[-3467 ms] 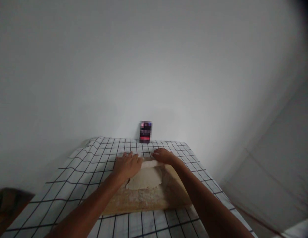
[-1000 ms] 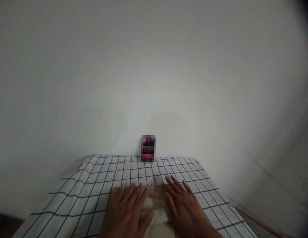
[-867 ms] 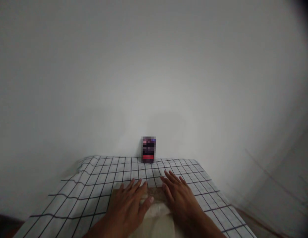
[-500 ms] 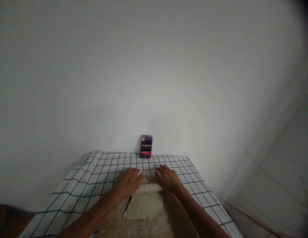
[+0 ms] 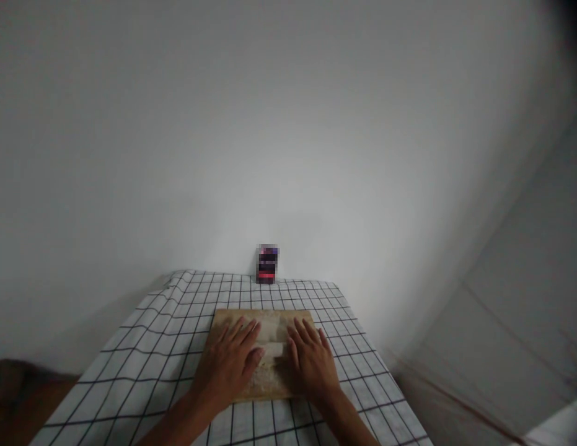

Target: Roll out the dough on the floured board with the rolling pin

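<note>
A wooden board [image 5: 264,390] dusted with what looks like flour lies on a checked cloth. On it is a flat pale sheet of dough [image 5: 269,329]. Crosswise over the board runs a pale roller, apparently a rolling pin [image 5: 273,350], its ends covered by my hands. My left hand [image 5: 230,359] rests palm down at the left end, fingers stretched forward and spread. At the right end, my right hand [image 5: 313,362] lies the same way, fingers extended. Neither hand is wrapped round the roller.
The white cloth with black grid lines [image 5: 144,365] covers the table. A small dark upright object with a red band [image 5: 267,265], blurred by pixels, leans at the back against the pale wall [image 5: 288,155]. A brownish shape [image 5: 28,396] shows low at the left.
Both hands have come back from the board's far side toward me, with the roller between them. The dough sheet now shows beyond the roller instead of before it. The view has shifted.
</note>
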Available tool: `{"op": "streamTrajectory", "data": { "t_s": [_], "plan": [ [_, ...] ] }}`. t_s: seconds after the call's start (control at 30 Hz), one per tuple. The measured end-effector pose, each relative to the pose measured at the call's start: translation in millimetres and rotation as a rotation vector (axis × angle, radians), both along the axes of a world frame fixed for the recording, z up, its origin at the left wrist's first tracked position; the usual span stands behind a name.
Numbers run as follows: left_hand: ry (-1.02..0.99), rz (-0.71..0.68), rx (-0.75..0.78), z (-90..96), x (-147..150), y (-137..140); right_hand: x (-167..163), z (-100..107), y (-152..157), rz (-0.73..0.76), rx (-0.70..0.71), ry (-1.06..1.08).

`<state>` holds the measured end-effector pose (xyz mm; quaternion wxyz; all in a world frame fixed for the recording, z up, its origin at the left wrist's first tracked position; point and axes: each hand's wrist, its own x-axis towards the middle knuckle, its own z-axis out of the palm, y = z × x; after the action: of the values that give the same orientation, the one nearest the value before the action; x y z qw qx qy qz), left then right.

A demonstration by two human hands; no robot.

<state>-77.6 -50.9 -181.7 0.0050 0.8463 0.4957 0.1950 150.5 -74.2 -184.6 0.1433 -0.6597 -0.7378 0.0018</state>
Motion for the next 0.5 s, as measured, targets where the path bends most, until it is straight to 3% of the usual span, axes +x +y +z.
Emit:
{"op": "streamTrajectory", "data": {
  "t_s": [0.17, 0.37, 0.5],
  "plan": [
    [0.027, 0.013, 0.03, 0.4, 2.3, 15.3, 1.9, 2.0, 15.7, -0.004, 0.012, 0.015],
    [0.084, 0.189, -0.041, -3.4, 15.4, 92.3, 7.5, 9.5, 87.0, -0.039, -0.065, 0.047],
    [0.084, 0.255, -0.088, -3.1, 22.6, 135.6, 9.2, 8.5, 126.4, -0.033, 0.004, 0.095]
  ]
}}
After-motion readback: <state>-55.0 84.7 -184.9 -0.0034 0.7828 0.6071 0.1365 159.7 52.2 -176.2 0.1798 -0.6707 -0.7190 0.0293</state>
